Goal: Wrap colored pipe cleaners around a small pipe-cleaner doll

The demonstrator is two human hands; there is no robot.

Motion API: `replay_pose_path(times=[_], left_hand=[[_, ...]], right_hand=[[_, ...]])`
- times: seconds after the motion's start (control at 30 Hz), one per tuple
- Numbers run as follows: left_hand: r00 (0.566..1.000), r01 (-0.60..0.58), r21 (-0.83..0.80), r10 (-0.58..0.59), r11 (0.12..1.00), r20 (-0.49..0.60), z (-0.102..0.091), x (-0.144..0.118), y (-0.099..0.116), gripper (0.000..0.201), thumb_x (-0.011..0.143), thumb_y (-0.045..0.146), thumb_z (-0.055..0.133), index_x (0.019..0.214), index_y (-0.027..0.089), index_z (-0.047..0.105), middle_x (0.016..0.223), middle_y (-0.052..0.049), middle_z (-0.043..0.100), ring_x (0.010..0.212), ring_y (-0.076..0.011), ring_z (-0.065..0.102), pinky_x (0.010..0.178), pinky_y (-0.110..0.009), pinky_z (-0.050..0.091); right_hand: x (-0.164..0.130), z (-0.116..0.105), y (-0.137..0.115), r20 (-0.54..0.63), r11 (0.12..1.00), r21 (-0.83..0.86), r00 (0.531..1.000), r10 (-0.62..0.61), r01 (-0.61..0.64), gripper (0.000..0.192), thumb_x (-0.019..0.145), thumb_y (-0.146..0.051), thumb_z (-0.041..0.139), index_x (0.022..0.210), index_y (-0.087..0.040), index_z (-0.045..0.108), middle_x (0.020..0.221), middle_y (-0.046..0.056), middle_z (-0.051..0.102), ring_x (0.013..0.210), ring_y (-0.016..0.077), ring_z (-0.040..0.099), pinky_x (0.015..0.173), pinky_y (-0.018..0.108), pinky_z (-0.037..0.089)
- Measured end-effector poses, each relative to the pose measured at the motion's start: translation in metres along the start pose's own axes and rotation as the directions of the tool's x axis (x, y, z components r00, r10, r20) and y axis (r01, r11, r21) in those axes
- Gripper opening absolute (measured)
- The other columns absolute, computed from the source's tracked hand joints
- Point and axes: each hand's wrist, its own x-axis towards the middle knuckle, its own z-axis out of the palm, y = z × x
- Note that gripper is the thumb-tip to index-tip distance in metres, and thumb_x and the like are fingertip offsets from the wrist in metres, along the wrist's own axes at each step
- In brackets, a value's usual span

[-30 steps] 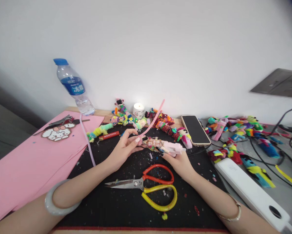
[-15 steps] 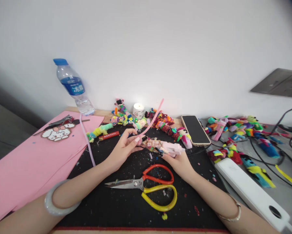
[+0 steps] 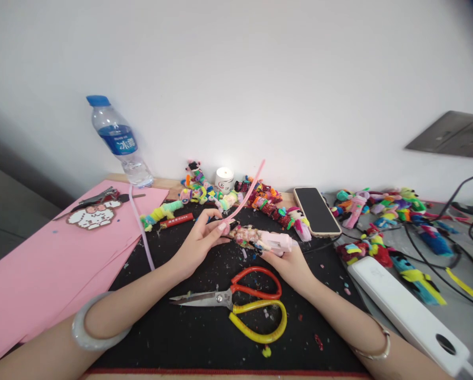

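Left hand (image 3: 204, 236) pinch-tight on pink strip (image 3: 249, 195), right hand (image 3: 287, 261) around glue gun (image 3: 276, 241)

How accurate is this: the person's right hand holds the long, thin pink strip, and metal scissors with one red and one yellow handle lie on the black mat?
One detail is wrong: the head view shows the left hand holding the pink strip. The scissors do lie on the mat.
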Motion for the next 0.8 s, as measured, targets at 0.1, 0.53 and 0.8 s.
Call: replay_pose_path(times=[0.1,0.53,0.8], left_hand=[[1.000,-0.011,0.008,0.011,1.000,-0.017,0.000,0.000,0.000,0.023,0.081,0.032,0.059,0.096,0.026,0.044,0.082,0.004,0.059,0.081,-0.0100,0.057,0.083,-0.029,0.049],[0.982,-0.097,0.044,0.103,0.994,-0.160,-0.002,0.003,0.003,0.024,0.080,0.034,0.059,0.095,0.026,0.042,0.085,0.004,0.060,0.086,-0.0123,0.061,0.085,-0.031,0.048],[0.969,-0.159,0.158,0.185,0.975,-0.165,-0.004,0.003,0.001,0.018,0.083,0.033,0.054,0.094,0.025,0.043,0.087,0.003,0.059,0.089,-0.0134,0.059,0.084,-0.031,0.047]], right_hand=[[-0.001,0.000,0.000,0.001,0.999,-0.038,1.000,-0.008,0.008,0.009,0.071,-0.019,0.060,0.079,-0.017,0.062,0.077,0.003,0.068,0.071,0.0205,0.062,0.064,0.030,0.051],[-0.004,-0.002,-0.010,0.067,0.887,-0.412,0.978,-0.199,0.209,0.015,0.076,-0.018,0.056,0.090,-0.020,0.060,0.084,0.004,0.064,0.076,0.0192,0.058,0.070,0.030,0.040],[-0.006,0.002,-0.009,0.062,0.671,-0.730,0.990,-0.129,0.133,0.042,0.070,-0.013,0.048,0.111,-0.018,0.054,0.100,0.008,0.061,0.092,0.0258,0.053,0.080,0.039,0.028]])
